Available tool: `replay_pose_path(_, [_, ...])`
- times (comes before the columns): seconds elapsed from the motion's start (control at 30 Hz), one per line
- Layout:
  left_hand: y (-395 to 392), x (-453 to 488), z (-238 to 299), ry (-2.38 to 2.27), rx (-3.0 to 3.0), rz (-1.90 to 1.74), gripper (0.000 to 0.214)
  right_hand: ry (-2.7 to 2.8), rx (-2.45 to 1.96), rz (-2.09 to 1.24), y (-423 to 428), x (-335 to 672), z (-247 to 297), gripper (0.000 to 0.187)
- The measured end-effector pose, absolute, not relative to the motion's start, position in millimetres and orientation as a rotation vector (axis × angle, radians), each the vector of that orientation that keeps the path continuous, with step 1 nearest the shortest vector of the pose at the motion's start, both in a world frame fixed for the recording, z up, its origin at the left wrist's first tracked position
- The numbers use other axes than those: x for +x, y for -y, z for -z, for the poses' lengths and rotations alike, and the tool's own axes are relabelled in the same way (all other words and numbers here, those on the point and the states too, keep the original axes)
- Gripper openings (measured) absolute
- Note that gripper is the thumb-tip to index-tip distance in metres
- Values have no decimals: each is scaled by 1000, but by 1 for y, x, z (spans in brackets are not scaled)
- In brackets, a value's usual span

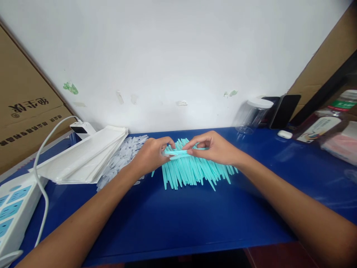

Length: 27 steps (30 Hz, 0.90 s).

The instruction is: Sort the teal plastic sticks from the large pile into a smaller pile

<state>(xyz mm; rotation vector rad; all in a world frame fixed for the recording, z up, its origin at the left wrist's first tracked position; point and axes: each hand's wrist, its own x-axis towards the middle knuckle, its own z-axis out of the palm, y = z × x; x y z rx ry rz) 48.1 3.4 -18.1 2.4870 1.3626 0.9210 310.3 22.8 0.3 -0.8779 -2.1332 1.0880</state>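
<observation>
A heap of thin turquoise plastic sticks lies on the blue table. Above the heap, my left hand and my right hand meet, both with fingers pinched on the same turquoise stick, held level between them. To the left of the heap lies a pile of small clear plastic pieces, partly hidden behind my left wrist.
A stack of white paper sleeves lies at the left, beside a white power strip with its cable. A clear jar, a phone and an earbud case stand at the back right. Cardboard boxes flank both sides.
</observation>
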Motion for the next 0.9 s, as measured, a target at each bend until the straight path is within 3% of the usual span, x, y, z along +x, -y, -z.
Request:
replay_pose_path(0.23, [0, 51, 16, -1463, 2407, -832, 42, 2146, -863, -1066, -21, 307, -1, 22])
replay_pose_path(0.47, [5, 55, 16, -1511, 2395, -845, 55, 2160, -861, -1044, -16, 303, 0, 23])
replay_pose_path(0.9, [12, 61, 14, -1300, 2373, -953, 52, 2043, -772, -1077, -15, 297, 6, 15])
